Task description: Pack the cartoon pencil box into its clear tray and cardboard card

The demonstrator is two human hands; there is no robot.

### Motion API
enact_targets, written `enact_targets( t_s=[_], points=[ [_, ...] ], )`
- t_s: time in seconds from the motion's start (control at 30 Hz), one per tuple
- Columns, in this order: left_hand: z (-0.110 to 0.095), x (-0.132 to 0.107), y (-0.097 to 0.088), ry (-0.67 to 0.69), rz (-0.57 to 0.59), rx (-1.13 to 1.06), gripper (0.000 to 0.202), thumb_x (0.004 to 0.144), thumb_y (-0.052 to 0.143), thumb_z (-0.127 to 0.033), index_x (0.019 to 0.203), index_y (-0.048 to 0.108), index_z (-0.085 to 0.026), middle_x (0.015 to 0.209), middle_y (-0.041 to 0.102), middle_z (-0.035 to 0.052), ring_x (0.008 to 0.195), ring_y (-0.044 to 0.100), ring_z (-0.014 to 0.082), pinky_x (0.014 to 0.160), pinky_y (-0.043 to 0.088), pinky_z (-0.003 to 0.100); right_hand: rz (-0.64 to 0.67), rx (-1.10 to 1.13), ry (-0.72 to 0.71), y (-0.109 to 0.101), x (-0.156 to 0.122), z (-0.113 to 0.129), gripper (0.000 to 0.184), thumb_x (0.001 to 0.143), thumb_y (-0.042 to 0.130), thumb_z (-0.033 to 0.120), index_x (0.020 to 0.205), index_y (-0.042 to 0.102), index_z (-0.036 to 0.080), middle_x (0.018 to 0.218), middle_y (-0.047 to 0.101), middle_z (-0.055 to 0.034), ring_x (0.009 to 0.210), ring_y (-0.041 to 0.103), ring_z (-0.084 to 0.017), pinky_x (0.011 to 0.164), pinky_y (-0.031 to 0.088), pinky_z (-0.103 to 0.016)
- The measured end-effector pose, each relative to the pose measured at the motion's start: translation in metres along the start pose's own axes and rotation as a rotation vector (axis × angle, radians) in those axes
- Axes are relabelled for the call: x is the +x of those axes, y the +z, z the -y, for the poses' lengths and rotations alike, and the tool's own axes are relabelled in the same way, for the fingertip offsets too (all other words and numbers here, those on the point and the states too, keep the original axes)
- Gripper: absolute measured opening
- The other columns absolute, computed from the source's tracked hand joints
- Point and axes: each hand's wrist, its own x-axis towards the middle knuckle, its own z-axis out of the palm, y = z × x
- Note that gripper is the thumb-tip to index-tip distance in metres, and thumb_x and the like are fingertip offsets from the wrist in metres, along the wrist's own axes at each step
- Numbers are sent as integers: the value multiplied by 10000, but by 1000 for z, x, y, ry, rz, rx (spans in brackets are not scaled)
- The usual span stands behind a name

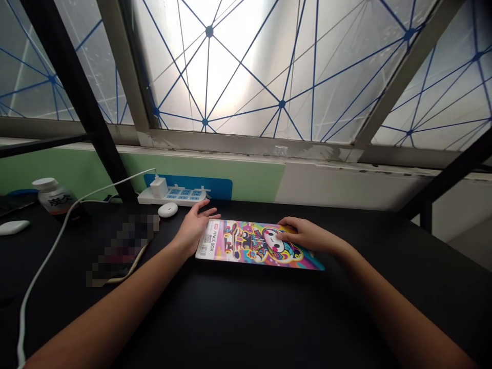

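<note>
A colourful pencil box [246,246] with a cartoon print lies flat on the black desk [246,318]. My left hand [196,223] rests against the box's left end, fingers stretched out and apart, holding nothing. On the box's right half lies my right hand [303,234], fingers flat and pressing down on the lid. Both forearms reach in from the bottom of the view.
A white power strip [172,195] with a plugged charger sits at the desk's back edge, its white cable [42,261] trailing left. Beside it lies a small white oval case [168,209]. A white-capped bottle [52,197] and a white mouse [13,226] are at the far left. A blurred patch [123,246] lies left of the box.
</note>
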Motion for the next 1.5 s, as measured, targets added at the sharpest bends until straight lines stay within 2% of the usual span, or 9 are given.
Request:
enact_targets(
  t_s=[0.27, 0.4, 0.6, 0.83, 0.97, 1.13, 1.27, 1.37, 1.5],
  points=[
    [3, 2, 1, -11, -36, 97, 300, 830, 543, -53, 1082, 606, -202, 1270, 674, 139, 847, 744, 228, 587, 570, 276, -124, -51, 25, 2, -2, 12, 412, 777, 702, 562, 1011, 699, 223, 1033, 743, -77, 916, 690, -270, 731, 526, -311],
    [-3, -3, 3, 89, -5, 103, 145, 888, 554, -222, 994, 653, -216, 1134, 742, 77, 724, 721, 192, 611, 559, 286, -247, -115, -52, -1, -6, 21, 374, 776, 708, 558, 943, 634, 232, 1116, 687, -91, 949, 664, -282, 805, 512, -371],
    [-16, -16, 8, 308, -40, 43, 408, 969, 442, -470, 829, 702, -188, 1018, 773, 70, 862, 713, 230, 782, 548, 323, -512, -394, -241, 2, -20, 40, 256, 896, 605, 490, 885, 519, 250, 1241, 630, -109, 873, 678, -274, 710, 502, -385],
    [-20, -20, 8, 372, -5, -134, 490, 958, 450, -453, 604, 661, -189, 650, 725, 56, 652, 652, 189, 683, 508, 283, -394, -530, -288, 13, -41, 66, 144, 871, 634, 329, 866, 504, 266, 853, 652, -48, 759, 613, -261, 629, 454, -366],
    [-28, -20, 5, 318, 95, -141, 526, 951, 451, -483, 548, 624, -193, 576, 671, 57, 639, 629, 192, 705, 510, 297, -366, -502, -290, 27, -48, 77, 169, 836, 663, 309, 893, 509, 270, 854, 637, -47, 727, 611, -251, 612, 465, -368],
    [-35, -19, 0, 284, 191, -60, 561, 947, 444, -570, 591, 651, -188, 639, 690, 75, 639, 621, 196, 668, 504, 292, -390, -466, -265, 33, -50, 80, 73, 882, 566, 280, 932, 513, 271, 837, 655, -50, 679, 643, -252, 566, 470, -366],
    [-35, -17, -4, 238, 316, 2, 586, 966, 375, -620, 772, 713, -182, 926, 760, 109, 703, 637, 203, 653, 505, 296, -441, -509, -329, 39, -44, 78, 348, 933, 469, 256, 1278, 494, 224, 1066, 707, -126, 858, 683, -309, 719, 530, -432],
    [-33, -12, -8, 253, 395, 110, 567, 969, 373, -615, 855, 731, -191, 1054, 756, 117, 921, 677, 264, 800, 523, 349, -447, -622, -357, 47, -40, 76, 487, 912, 431, 153, 1396, 457, 203, 1170, 689, -155, 916, 668, -327, 778, 527, -464],
    [-30, -5, -16, 375, 494, 490, 422, 970, 443, -510, 1038, 762, -243, 1230, 716, 76, 1199, 611, 309, 1013, 459, 406, -407, -720, -355, 51, -33, 76, 527, 862, 421, 48, 1369, 502, 164, 1137, 677, -162, 898, 644, -308, 748, 524, -433]
  ],
)
